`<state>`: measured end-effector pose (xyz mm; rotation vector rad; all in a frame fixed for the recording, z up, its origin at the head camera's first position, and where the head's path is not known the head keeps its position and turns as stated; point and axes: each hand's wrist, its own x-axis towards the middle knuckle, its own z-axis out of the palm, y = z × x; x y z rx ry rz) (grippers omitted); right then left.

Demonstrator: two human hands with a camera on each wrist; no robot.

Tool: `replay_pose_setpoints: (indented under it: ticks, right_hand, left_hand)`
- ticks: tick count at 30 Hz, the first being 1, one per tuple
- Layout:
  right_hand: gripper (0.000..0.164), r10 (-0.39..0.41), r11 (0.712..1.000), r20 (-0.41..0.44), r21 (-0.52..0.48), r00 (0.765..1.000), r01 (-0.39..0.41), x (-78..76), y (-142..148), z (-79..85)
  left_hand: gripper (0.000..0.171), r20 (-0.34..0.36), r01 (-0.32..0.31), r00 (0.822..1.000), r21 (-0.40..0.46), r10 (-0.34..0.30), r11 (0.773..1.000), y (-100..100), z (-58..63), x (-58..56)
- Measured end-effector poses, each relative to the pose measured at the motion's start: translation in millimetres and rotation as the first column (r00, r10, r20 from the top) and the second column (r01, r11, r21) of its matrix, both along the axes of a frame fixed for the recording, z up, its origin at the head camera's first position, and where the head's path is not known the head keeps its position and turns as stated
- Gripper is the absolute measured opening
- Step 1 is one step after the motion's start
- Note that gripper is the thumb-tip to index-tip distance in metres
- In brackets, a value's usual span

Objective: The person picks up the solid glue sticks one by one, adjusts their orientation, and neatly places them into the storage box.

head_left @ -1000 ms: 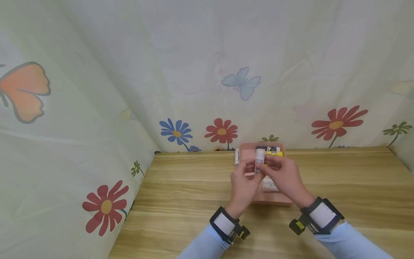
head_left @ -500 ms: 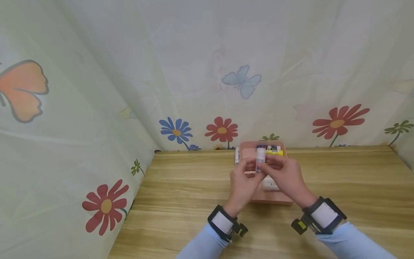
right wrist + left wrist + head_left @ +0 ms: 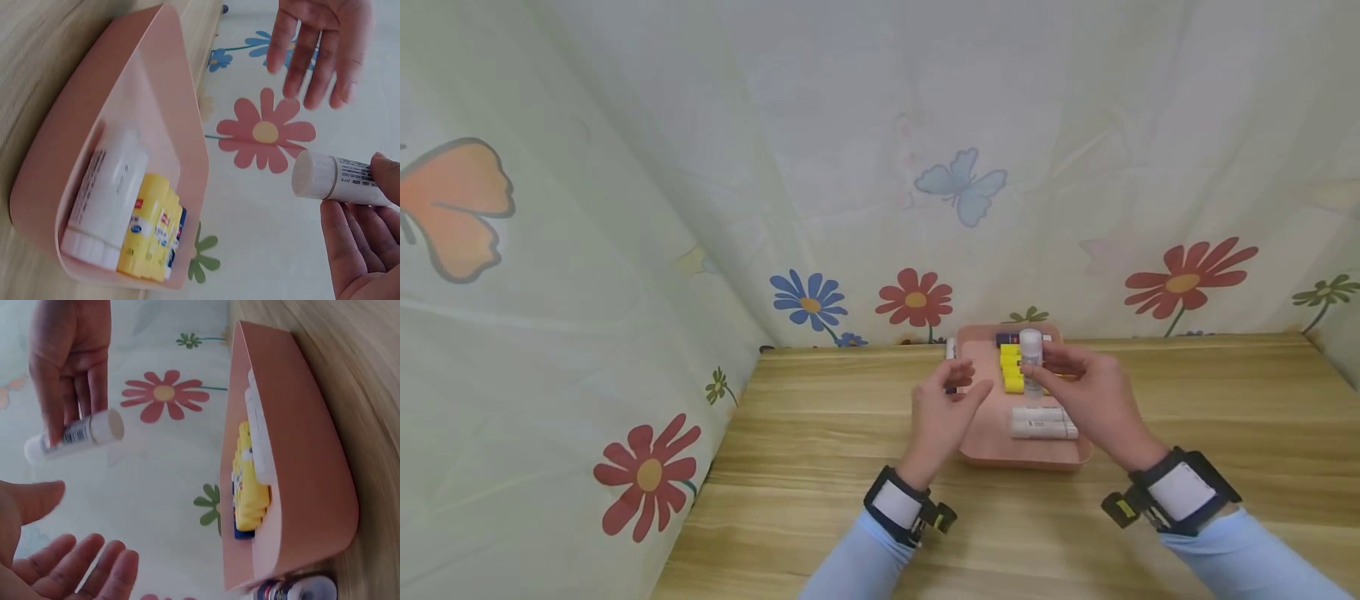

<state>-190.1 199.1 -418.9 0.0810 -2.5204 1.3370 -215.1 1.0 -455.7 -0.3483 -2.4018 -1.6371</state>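
Over the pink bin (image 3: 985, 437), my right hand (image 3: 1097, 404) pinches a white glue stick (image 3: 1032, 346) between thumb and fingers, nearly upright in the head view. Its barcode label and the end of its cap show in the right wrist view. To the left, my left hand (image 3: 942, 421) is apart from the stick, fingers relaxed and spread, holding nothing; the left wrist view shows its palm side. Inside the bin lie white glue sticks (image 3: 1045, 429) at the near end, several yellow glue sticks (image 3: 147, 231) further back, and a dark blue one (image 3: 1006, 339) at the far end.
Another glue stick (image 3: 306, 590) lies on the table outside the bin's left side, partly hidden by my left hand in the head view. The wooden table (image 3: 820, 450) meets a flower-printed curtain (image 3: 850, 208) behind the bin and at the left.
Both hands held the white glue stick together earlier. My left hand has let go and drawn back left; my right hand has carried the stick slightly right, uncovering the bin's contents.
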Motion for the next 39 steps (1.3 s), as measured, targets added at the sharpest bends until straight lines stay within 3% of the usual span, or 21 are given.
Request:
replay_pose_setpoints:
  ticks: [4,8,12,15,20,28,39]
  right_hand:
    - [0.049,0.018,0.997,-0.066,0.073,0.998,-0.014,1.8,3,-0.1]
    - [0.041,0.07,0.981,-0.108,0.19,0.992,-0.049,3.7,5,-4.2]
    - [0.043,0.151,0.945,0.013,0.29,0.988,-0.149,4.7,7,-8.9]
    - [0.043,0.198,0.912,0.16,0.332,0.967,-0.241,4.2,7,-12.2]
    - [0.039,0.213,0.851,0.281,0.418,0.936,-0.319,2.4,6,-19.3]
    - [0.028,0.184,0.792,0.382,0.488,0.905,-0.367,-0.5,-1,-35.3]
    - [0.023,0.215,0.7,0.335,0.602,0.917,-0.384,-10.8,3,-56.6]
  left_hand:
    - [0.043,0.054,-0.088,0.994,-0.073,0.092,0.993,-7,-2.9,-5.5]
    - [0.045,0.12,-0.119,0.983,-0.158,0.139,0.98,-11,-11.0,-12.0]
    - [0.047,0.203,-0.112,0.967,-0.216,0.157,0.97,-11,-22.5,-17.6]
    - [0.045,0.235,-0.106,0.957,-0.251,0.167,0.962,-11,-29.0,-18.9]
    - [0.031,0.209,-0.098,0.964,-0.302,0.166,0.948,-10,-35.7,-20.0]
    - [0.018,0.149,-0.108,0.973,-0.385,0.177,0.917,-7,-41.6,-20.2]
    - [0.031,0.198,-0.093,0.962,-0.408,0.187,0.908,-5,-38.8,-19.2]
